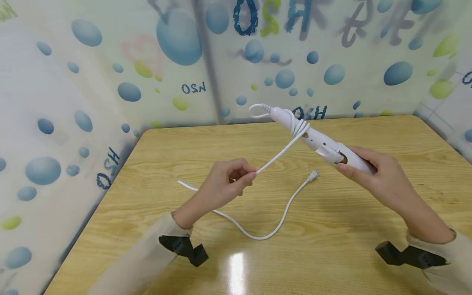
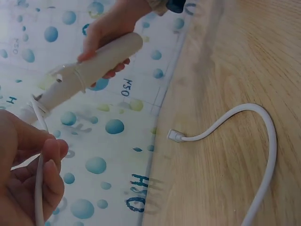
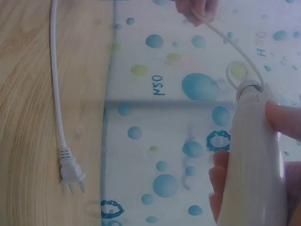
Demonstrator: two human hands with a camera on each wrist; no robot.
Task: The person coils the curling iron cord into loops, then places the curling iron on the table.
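A white rod-shaped hair straightener is held up above the table, slanting up to the left. My right hand grips its lower right end, thumb along the near side. The white power cord loops out of the upper end and is wound several turns around the body. From those turns it runs taut to my left hand, which pinches it between thumb and fingertips. Beyond that hand the cord lies in a curve on the table, ending in a two-pin plug. My left forearm hides part of the cord.
The wooden table lies under both hands, with the plug on it below the straightener. Walls with blue and green spots stand at the back and sides. Both sleeves carry a black wrist camera.
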